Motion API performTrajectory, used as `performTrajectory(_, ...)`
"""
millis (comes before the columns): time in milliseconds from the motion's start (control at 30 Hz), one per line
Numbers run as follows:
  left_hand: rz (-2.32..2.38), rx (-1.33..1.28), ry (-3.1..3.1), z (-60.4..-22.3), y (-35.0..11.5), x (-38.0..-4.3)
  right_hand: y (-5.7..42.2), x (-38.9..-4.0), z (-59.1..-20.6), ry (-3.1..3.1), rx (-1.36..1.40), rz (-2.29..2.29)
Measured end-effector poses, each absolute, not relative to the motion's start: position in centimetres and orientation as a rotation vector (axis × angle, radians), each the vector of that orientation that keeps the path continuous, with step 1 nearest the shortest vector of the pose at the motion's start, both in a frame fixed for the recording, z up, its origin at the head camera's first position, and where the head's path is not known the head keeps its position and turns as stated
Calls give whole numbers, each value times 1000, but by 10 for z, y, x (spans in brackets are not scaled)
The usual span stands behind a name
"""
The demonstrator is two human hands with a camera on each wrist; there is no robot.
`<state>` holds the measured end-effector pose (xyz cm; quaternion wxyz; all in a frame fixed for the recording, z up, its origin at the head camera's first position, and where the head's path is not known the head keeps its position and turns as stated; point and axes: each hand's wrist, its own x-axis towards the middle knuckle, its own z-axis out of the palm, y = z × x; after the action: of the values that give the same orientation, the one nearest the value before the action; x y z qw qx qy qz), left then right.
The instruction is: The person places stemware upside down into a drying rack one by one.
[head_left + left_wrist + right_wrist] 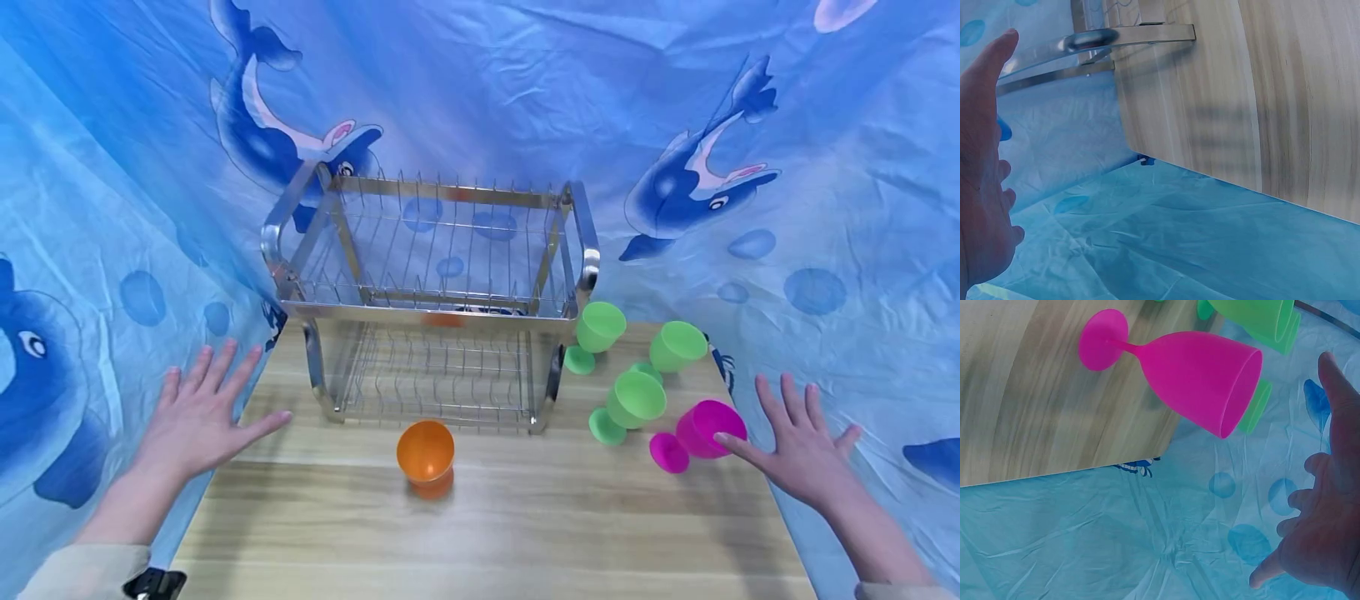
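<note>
My left hand [197, 425] is spread with straight fingers over the table's left edge, left of the rack, holding nothing. On the other side my right hand [806, 454] is also spread and holds nothing; its thumb overlaps the rim of a pink goblet [708, 431] in the head view. In the right wrist view that goblet [1200, 378] stands apart from the hand. Three green goblets [637, 398] stand behind it, right of the rack. An orange goblet [426, 450] stands upright in front of the rack.
A two-tier metal dish rack [442, 312] stands at the back of the wooden table [525, 533]. Blue cloth with dolphins [675, 192] hangs behind and at both sides. A dark watch or strap [155, 583] shows at the left sleeve.
</note>
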<state>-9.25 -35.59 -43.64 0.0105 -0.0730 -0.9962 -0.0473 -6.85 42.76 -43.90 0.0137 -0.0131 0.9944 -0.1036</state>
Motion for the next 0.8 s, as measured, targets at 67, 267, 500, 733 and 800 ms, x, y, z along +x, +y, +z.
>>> performTrajectory(67,-148,-223,-3108,-438,-356,-93,427,-70,-439,3103,-52,-321)
performTrajectory(267,-156,-210,-3105,-441,-355,-96,425,-72,-441,3113,-85,-315)
performTrajectory(500,-155,-213,-3111,-438,-354,-92,422,-74,-443,3117,-110,-338)
performTrajectory(733,-141,-244,-3118,-433,-350,-89,422,-77,-444,3095,-110,-336)
performTrajectory(800,-142,-259,-3118,-430,-348,-89,422,-79,-444,3095,-113,-331)
